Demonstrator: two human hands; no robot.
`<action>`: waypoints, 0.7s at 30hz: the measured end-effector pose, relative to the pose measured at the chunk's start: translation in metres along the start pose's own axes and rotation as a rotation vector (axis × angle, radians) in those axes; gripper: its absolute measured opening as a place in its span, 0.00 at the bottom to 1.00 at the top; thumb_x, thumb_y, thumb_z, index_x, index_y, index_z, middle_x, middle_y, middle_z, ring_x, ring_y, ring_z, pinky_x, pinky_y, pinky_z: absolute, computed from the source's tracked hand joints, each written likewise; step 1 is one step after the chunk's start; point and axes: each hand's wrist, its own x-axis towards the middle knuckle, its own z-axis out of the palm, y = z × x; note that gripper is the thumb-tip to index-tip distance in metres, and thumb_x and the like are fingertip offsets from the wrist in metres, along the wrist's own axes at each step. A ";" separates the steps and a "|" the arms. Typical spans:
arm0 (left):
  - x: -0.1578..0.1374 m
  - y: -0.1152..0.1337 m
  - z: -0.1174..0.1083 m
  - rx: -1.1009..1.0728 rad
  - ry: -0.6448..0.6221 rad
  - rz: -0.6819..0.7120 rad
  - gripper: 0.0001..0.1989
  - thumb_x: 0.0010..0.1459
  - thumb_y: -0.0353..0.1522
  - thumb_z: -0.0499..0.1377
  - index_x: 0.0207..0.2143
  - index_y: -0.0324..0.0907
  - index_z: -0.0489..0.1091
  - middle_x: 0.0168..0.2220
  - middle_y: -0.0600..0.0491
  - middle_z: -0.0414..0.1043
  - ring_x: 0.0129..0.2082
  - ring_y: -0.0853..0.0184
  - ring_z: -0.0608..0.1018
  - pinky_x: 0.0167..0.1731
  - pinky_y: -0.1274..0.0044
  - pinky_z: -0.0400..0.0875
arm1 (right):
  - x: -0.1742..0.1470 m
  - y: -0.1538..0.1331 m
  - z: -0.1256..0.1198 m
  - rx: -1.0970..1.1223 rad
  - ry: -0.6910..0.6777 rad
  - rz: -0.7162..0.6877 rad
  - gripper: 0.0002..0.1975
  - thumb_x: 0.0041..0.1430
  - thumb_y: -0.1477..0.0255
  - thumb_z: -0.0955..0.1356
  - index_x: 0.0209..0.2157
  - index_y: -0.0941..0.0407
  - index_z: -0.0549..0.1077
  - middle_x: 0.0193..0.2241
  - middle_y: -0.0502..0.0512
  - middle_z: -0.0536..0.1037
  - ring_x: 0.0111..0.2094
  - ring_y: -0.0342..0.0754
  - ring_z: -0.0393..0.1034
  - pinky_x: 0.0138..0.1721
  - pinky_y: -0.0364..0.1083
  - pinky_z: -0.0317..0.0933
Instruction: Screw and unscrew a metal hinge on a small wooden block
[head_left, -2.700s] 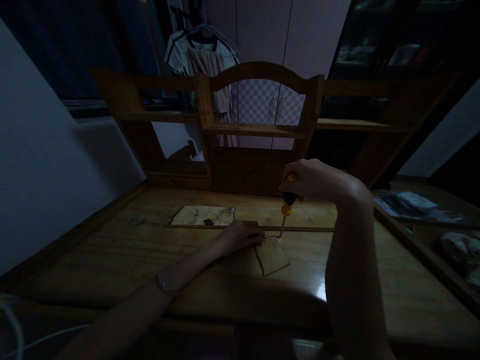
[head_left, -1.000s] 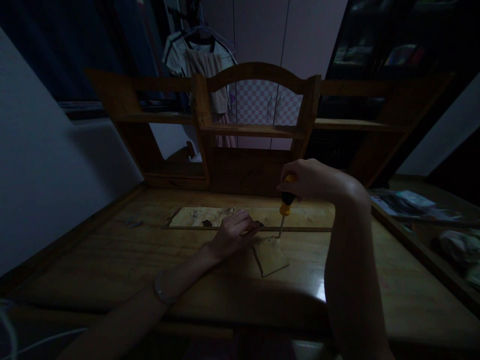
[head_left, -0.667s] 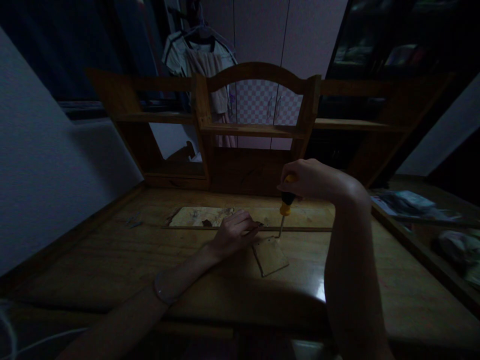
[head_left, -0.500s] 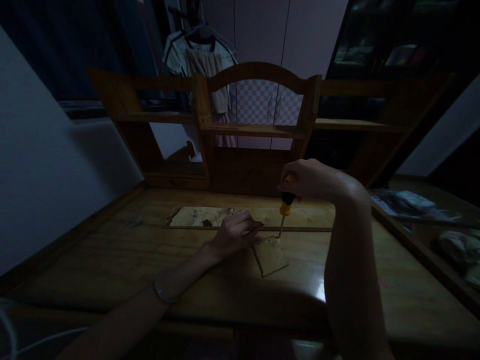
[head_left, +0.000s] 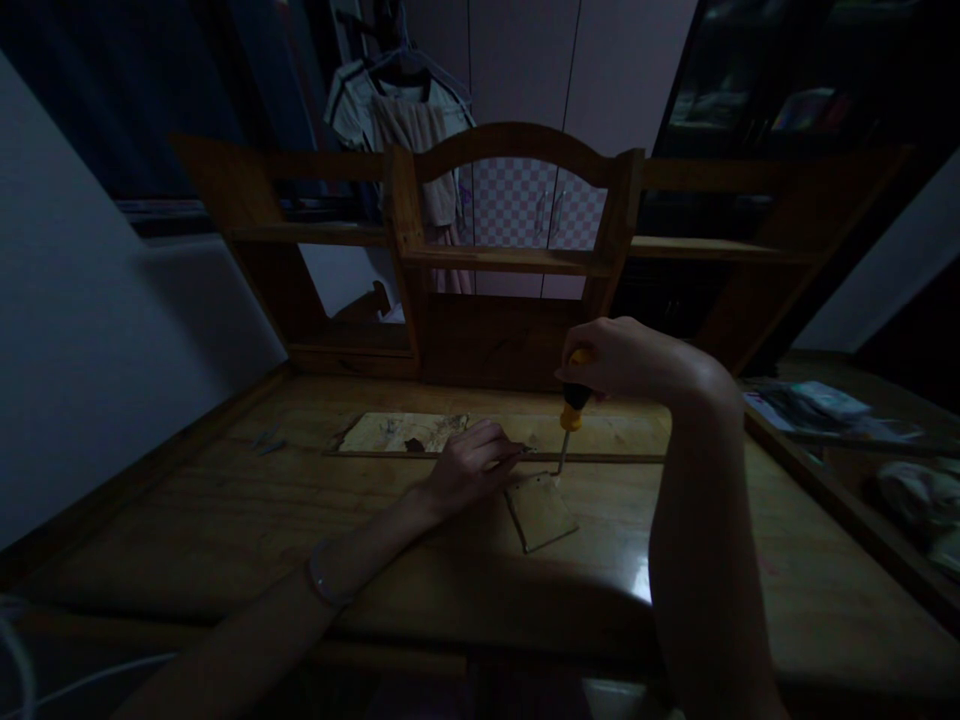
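My right hand (head_left: 611, 358) is wrapped round a yellow-and-black screwdriver (head_left: 574, 405), held nearly upright. The metal tip points down at the top right corner of a small square wooden board (head_left: 541, 512), which lies on the desk. My left hand (head_left: 474, 462) rests just left of that board, fingers closed and bent toward its upper edge. Something small and thin shows at the left fingertips, too dark to name. Behind the left hand lies a long wooden plank (head_left: 600, 435), its left end rough and stained with dark marks.
The wooden desk (head_left: 225, 510) carries a shelf unit (head_left: 517, 262) along its back. Small grey metal pieces (head_left: 268, 442) lie on the left. Plastic-wrapped items (head_left: 832, 402) sit beyond the right edge. A white cable (head_left: 105, 672) runs at the lower left.
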 end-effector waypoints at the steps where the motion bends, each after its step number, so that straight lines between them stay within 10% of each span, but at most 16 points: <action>1: 0.000 0.000 0.000 0.001 0.002 0.003 0.04 0.61 0.30 0.57 0.34 0.39 0.72 0.28 0.53 0.69 0.31 0.69 0.71 0.32 0.76 0.65 | 0.000 0.000 0.000 -0.002 -0.002 0.002 0.13 0.54 0.62 0.66 0.33 0.56 0.76 0.26 0.55 0.77 0.24 0.44 0.69 0.24 0.43 0.56; 21: 0.000 -0.001 0.002 -0.012 -0.013 0.023 0.05 0.60 0.29 0.58 0.32 0.39 0.72 0.27 0.53 0.68 0.30 0.69 0.70 0.31 0.77 0.64 | 0.002 0.003 0.003 0.012 0.033 0.001 0.11 0.54 0.64 0.66 0.33 0.56 0.75 0.24 0.53 0.75 0.23 0.43 0.68 0.23 0.42 0.53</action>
